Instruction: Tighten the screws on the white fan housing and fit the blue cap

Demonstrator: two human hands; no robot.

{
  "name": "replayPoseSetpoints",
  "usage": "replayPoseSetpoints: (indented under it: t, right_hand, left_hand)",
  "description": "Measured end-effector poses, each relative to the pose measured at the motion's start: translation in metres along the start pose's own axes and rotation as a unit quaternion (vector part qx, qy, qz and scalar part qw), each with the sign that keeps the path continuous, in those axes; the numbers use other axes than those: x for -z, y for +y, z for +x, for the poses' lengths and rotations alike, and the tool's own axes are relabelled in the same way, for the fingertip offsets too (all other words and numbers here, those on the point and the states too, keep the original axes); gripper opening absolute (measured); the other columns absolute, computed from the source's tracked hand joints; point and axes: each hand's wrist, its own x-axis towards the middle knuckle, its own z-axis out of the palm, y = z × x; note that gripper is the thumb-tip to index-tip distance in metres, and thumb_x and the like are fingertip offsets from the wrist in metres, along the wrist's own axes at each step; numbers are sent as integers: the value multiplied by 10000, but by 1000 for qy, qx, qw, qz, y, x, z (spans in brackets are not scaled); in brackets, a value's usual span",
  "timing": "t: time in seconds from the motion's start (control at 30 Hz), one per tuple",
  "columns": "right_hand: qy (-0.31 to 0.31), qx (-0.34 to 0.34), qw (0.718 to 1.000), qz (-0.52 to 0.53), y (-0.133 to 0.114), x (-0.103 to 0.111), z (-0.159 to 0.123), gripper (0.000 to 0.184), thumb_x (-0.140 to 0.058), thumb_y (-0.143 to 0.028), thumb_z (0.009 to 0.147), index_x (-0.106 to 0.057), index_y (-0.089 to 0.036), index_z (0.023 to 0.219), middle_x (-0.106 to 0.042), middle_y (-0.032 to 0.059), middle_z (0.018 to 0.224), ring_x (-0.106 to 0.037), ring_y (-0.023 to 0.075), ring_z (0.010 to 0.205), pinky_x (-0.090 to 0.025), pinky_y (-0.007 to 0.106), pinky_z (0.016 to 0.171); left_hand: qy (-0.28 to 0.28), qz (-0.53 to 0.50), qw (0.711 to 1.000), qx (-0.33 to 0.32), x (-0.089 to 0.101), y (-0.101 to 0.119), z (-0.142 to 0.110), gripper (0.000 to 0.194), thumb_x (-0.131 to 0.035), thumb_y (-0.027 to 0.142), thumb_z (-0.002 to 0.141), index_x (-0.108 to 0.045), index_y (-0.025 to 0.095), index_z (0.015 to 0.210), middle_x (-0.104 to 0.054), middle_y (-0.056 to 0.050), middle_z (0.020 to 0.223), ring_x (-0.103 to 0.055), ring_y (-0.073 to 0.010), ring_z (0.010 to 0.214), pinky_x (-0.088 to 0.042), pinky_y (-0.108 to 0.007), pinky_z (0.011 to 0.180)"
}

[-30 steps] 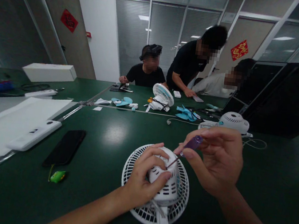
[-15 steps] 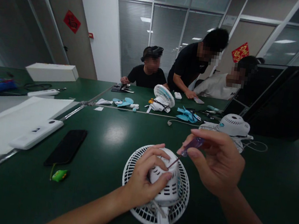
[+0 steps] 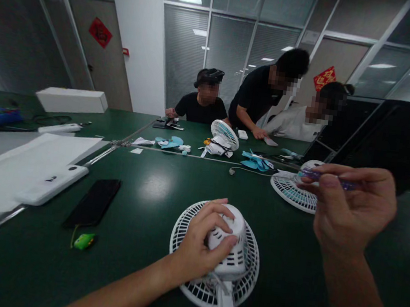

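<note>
A small white fan (image 3: 243, 224) lies face down on the green table, its slatted motor housing up and its round grille beneath. Over the housing curl the fingers and thumb of my left hand (image 3: 203, 241), gripping it from the left. My right hand (image 3: 356, 208) is raised to the right, apart from the fan. It pinches a screwdriver (image 3: 311, 175) by its clear purple handle, with the thin shaft pointing left. Behind that hand sits a second white fan (image 3: 294, 193), partly covered by it.
Left of the fan lie a black phone (image 3: 93, 203) with a green charm (image 3: 83, 241) and a white device (image 3: 52, 183). Light-blue fan blades (image 3: 255, 161) and another fan (image 3: 222, 140) lie farther back. A black monitor (image 3: 399, 141) stands right. Several people are across the table.
My right hand has lifted the screwdriver away from the fan's housing, up and to the right, and the shaft has swung to point left. My left hand keeps its hold.
</note>
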Motion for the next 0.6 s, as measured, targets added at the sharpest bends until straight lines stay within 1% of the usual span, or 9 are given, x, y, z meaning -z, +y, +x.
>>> replayPoseSetpoints:
  t: [0.07, 0.13, 0.17, 0.23, 0.33, 0.43, 0.5, 0.53, 0.6]
  right_hand:
    - [-20, -25, 998, -62, 7, 12, -5, 225, -805, -198, 744, -592, -231, 805, -687, 8, 869, -699, 153, 740, -628, 253, 626]
    - [-76, -58, 987, -132, 17, 27, -17, 237, -828, -270, 707, -599, -222, 748, -689, 15, 850, -709, 180, 752, -626, 272, 609]
    - [-111, -74, 976, -172, 22, 36, -26, 244, -827, -313, 701, -605, -214, 727, -695, 24, 827, -710, 192, 730, -621, 280, 580]
    - [-183, -124, 942, -253, 32, 56, -47, 249, -784, -393, 734, -623, -204, 718, -708, 51, 815, -708, 207, 702, -614, 297, 550]
    - [-274, -169, 876, -359, 42, 91, -81, 261, -671, -459, 806, -654, -208, 735, -717, 76, 837, -704, 229, 735, -623, 355, 615]
    - [-323, -187, 817, -440, 46, 125, -108, 285, -603, -491, 813, -660, -227, 722, -731, 69, 860, -707, 258, 761, -613, 433, 680]
    - [-352, -210, 775, -481, 45, 141, -121, 290, -588, -514, 807, -691, -246, 766, -741, 54, 892, -710, 270, 789, -603, 468, 722]
    - [-361, -221, 760, -494, 45, 146, -124, 300, -585, -530, 807, -710, -257, 812, -745, 49, 916, -712, 275, 817, -600, 476, 747]
    - [-361, -228, 747, -509, 41, 154, -127, 344, -578, -563, 812, -726, -272, 919, -743, 54, 994, -707, 283, 899, -593, 476, 799]
  left_hand:
    - [1, 1, 1000, -3, 0, -1, 0, 92, -657, 162, 847, -574, 202, 856, -648, -58, 1022, -593, -250, 1122, -425, -513, 1047]
    - [0, 1, 1000, -3, -1, -1, 0, 100, -659, 157, 846, -571, 203, 854, -646, -60, 1032, -586, -252, 1138, -422, -508, 1048]
    - [1, 0, 1000, -3, -1, -1, 0, 103, -659, 153, 846, -569, 203, 854, -644, -60, 1035, -584, -252, 1143, -421, -504, 1048]
    - [1, -3, 1000, -3, -1, 0, 0, 109, -660, 146, 845, -567, 202, 853, -641, -58, 1034, -586, -248, 1136, -420, -500, 1047]
    - [2, -4, 1000, -3, -1, 0, 1, 116, -662, 134, 841, -570, 202, 856, -640, -54, 1028, -587, -246, 1132, -422, -493, 1043]
    - [4, -6, 1000, -5, -1, 0, 0, 119, -666, 133, 839, -571, 202, 859, -638, -49, 1028, -586, -244, 1134, -420, -488, 1044]
    - [4, -8, 1000, -7, -1, 0, 0, 119, -667, 135, 840, -571, 203, 861, -634, -46, 1032, -587, -239, 1130, -416, -487, 1051]
    - [3, -9, 1000, -6, -1, -1, 0, 119, -666, 135, 841, -572, 203, 863, -632, -45, 1034, -586, -236, 1129, -412, -487, 1055]
    - [1, -12, 1000, -3, -1, -1, 0, 120, -662, 130, 844, -570, 204, 866, -629, -44, 1041, -586, -231, 1127, -406, -489, 1063]
